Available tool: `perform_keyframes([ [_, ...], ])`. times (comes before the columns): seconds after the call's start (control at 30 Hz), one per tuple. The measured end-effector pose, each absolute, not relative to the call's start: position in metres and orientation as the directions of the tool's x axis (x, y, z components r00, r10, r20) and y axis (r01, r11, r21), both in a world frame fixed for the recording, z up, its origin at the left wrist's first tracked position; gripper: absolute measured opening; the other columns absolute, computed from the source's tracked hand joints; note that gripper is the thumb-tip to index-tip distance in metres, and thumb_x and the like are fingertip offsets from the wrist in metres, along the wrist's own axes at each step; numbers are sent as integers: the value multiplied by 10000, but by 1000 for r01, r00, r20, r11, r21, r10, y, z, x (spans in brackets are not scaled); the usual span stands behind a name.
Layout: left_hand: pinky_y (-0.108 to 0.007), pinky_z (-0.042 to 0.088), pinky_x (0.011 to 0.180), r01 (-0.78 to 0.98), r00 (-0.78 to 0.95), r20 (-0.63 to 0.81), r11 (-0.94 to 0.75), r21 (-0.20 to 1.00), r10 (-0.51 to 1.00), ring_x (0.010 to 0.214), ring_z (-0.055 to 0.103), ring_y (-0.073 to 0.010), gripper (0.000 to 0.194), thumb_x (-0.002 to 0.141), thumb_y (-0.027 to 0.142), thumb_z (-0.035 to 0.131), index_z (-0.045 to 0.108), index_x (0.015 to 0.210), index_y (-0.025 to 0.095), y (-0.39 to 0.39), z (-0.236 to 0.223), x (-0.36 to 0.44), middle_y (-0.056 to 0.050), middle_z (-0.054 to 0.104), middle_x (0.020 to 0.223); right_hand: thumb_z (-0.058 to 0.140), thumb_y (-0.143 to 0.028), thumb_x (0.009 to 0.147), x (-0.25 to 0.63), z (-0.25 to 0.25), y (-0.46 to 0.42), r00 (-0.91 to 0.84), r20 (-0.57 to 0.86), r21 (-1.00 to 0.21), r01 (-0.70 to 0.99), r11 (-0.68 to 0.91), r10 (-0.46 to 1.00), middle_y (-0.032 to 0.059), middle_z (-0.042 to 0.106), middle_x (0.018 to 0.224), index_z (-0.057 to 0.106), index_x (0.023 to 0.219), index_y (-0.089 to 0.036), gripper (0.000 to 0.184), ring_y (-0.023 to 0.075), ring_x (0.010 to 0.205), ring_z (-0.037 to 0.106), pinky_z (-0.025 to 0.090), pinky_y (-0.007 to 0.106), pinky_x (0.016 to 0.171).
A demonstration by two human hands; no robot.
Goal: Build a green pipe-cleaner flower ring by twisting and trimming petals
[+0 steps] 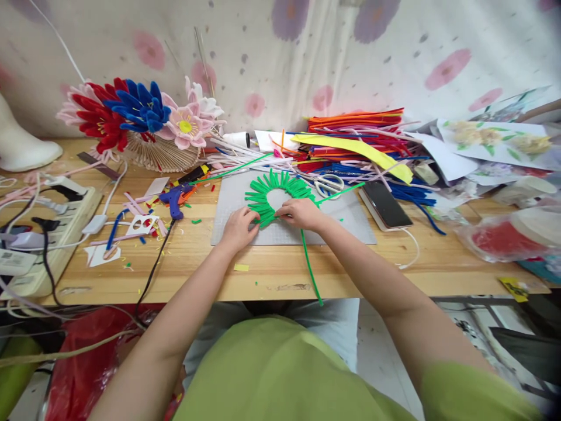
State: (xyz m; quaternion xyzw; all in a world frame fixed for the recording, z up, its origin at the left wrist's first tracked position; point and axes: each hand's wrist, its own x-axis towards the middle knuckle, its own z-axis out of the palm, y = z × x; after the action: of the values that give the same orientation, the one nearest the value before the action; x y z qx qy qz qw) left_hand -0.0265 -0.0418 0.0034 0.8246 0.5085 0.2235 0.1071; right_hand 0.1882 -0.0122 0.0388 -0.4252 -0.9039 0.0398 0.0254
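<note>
Green ring: on grey mat.
My left hand: at its edge; grip, can't tell.
My right hand: grip apparently pinched on ring.
Step, judged: shaping; next calls for steadiness.

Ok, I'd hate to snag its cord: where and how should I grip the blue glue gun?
Probably by the handle, with the left hand, from the person's side: the glue gun appears to lie flat, handle pointing that way, black cord leaving its end.
</note>
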Motion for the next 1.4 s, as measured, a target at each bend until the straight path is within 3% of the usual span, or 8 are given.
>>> perform_keyframes([
  [0.17, -366, 390, 807, 800, 372, 313, -473, 369, 874, 900, 528, -214, 148, 815, 290, 513, 624, 799, 194, -47, 3, -14, -73, 568, 861, 472, -215, 836, 187, 45, -10, -628, -6, -26, 778, 627, 778, 36, 695, 926, 713, 964, -253, 275, 167, 882, 600, 293, 248, 567],
  [0.43, -369, 399, 826, 814, 346, 222, -409, 412, 912, 938, 529, -227, 164, 745, 334, 613, 593, 809, 185, -48, -3, -3, -69, 567, 896, 488, -193, 813, 193, 51, -7, -689, -37, 14, 724, 690, 724, 58, 692, 884, 725, 920, -235, 263, 175, 866, 573, 286, 258, 604],
  [0.6, -368, 402, 837, 811, 326, 190, -377, 448, 926, 944, 537, -221, 75, 765, 222, 541, 609, 780, 192, -45, -1, -3, -67, 583, 885, 476, -170, 809, 189, 55, -7, -721, -28, 35, 691, 722, 692, 62, 690, 856, 725, 897, -225, 270, 183, 853, 539, 268, 271, 585],
  [0.77, -362, 408, 835, 801, 331, 162, -368, 472, 930, 942, 541, -219, 152, 733, 129, 495, 618, 798, 189, -43, 0, -4, -62, 587, 865, 477, -164, 809, 181, 56, -3, -749, -37, 57, 659, 750, 661, 84, 681, 847, 720, 866, -198, 252, 189, 889, 517, 271, 259, 583],
  [1.1, -322, 429, 790, 753, 370, 215, -428, 500, 904, 850, 549, -189, 187, 682, 152, 561, 570, 866, 181, -43, -1, -11, -43, 594, 854, 455, -252, 849, 181, 39, -13, -606, -126, -125, 795, 594, 785, 7, 691, 962, 623, 971, -238, 209, 154, 858, 608, 303, 226, 596],
  [1.27, -297, 436, 753, 732, 334, 230, -405, 548, 914, 792, 549, -168, 292, 640, 83, 517, 516, 913, 185, -46, 0, -17, -31, 602, 847, 424, -270, 863, 168, 37, -29, -567, -120, -92, 823, 560, 815, 44, 692, 916, 594, 967, -207, 209, 183, 815, 622, 287, 242, 570],
  [1.4, -288, 434, 740, 738, 287, 217, -360, 571, 933, 738, 552, -153, 195, 690, 117, 521, 527, 869, 195, -47, 1, -23, -13, 612, 808, 420, -267, 876, 169, 30, -33, -570, -61, -109, 820, 562, 819, 55, 683, 956, 584, 976, -195, 205, 181, 861, 614, 306, 245, 599],
])
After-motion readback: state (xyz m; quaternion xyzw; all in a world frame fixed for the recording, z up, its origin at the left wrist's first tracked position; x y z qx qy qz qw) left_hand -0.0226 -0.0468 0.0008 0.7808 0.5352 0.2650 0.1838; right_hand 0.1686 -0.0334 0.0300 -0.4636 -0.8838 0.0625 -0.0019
